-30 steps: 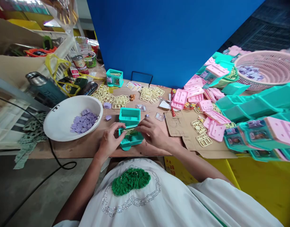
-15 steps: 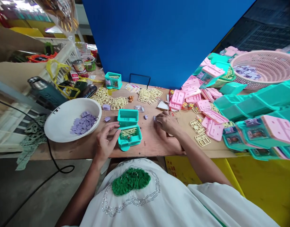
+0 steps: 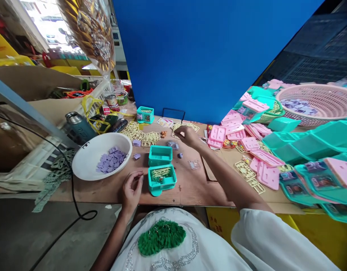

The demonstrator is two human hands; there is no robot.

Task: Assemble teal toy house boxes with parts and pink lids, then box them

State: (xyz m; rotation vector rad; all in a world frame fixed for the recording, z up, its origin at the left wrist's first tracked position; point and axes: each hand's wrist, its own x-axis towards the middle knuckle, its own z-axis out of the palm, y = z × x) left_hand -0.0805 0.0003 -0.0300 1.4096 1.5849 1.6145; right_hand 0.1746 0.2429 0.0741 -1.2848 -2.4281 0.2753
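An open teal toy case lies at the near edge of the wooden table, with a cream plastic parts frame in its front half. My left hand rests just left of the case, fingers curled in a loose pinch, and I cannot see anything in them. My right hand reaches far across the table to the cream parts frames near the blue wall, fingers bent down onto them. Whether it grips one is hidden.
A white bowl of purple pieces sits left. More cream frames, a small teal box and a flask lie behind. Pink lids, teal cases and a pink basket crowd the right.
My right hand left the case, went right to a small clear piece, then stretched forward to the cream frames at the back. My left hand drew back from the case. The view tilted upward.
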